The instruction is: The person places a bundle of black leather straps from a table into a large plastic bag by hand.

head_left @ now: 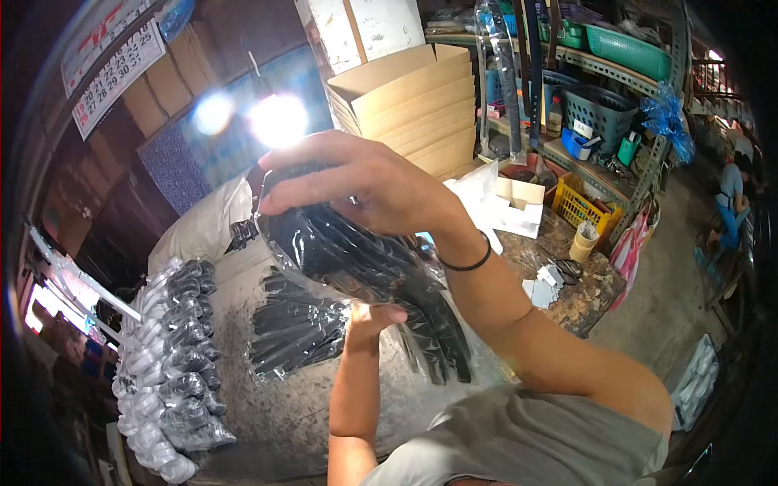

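A clear plastic bag [304,243] filled with long black strips is raised in front of me, over the work table [300,413]. At its top, my right hand [356,178] has its fingers curled over the plastic and closed on it. Lower down, my left hand [374,318] grips the bag's side, thumb pressed toward it; its other fingers are hidden. The strips fan downward to the right of my left hand. Behind that hand, another bundle of black strips [296,324] in clear plastic lies on the table.
Several filled plastic bags [174,364] are stacked along the table's left side. Nested cardboard boxes [413,105] stand at the back. On a side table are scissors [570,271], a yellow basket [583,202] and a tape roll [583,243]. Shelves hold baskets [600,113]. A person [732,190] is at far right.
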The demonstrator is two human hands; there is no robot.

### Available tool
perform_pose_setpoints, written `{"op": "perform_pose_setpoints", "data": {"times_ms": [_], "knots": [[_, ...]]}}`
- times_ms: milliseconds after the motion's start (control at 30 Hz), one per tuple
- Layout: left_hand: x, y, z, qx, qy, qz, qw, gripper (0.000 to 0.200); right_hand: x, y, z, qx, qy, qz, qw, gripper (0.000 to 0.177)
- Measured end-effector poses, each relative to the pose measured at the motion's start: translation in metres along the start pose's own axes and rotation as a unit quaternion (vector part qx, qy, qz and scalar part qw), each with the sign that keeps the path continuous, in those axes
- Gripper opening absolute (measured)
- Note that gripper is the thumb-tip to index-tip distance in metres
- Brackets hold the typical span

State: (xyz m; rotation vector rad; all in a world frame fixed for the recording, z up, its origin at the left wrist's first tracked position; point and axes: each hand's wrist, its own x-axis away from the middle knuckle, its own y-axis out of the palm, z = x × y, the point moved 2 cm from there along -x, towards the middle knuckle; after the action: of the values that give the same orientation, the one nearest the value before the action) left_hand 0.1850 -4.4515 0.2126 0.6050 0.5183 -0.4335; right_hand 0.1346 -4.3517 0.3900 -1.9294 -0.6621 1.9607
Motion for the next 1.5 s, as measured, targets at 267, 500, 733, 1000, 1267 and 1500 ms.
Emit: {"op": "perform_pose_setpoints", "data": {"times_ms": [267,500,733,1000,1267,1500], "knots": [[0.011,-0.016,-0.009,-0.145,0.041,-0.057,0.987,0.077,-0.006,0.004,-0.012,-0.091,0.01,0.027,0.995,0.063],[0.003,0.01,-0.002,-0.066,-0.005,0.067,0.996,0.069,-0.005,0.016,-0.001,-0.117,0.006,0.032,0.993,0.062],[0.001,0.0,-0.005,-0.016,-0.008,0.063,0.998,0.067,-0.005,0.025,0.008,-0.12,0.031,-0.013,0.992,0.062],[0.001,-0.008,-0.013,0.039,-0.025,0.091,0.995,0.068,-0.004,0.036,0.015,-0.098,0.04,-0.035,0.994,0.065],[0.002,0.004,-0.002,-0.008,0.021,0.145,0.989,0.048,-0.009,0.038,-0.002,-0.017,0.044,0.02,0.999,0.055],[0.006,0.003,0.009,-0.005,-0.013,0.161,0.987,0.025,-0.009,0.055,0.011,-0.032,0.027,0.002,0.999,0.05]]}}
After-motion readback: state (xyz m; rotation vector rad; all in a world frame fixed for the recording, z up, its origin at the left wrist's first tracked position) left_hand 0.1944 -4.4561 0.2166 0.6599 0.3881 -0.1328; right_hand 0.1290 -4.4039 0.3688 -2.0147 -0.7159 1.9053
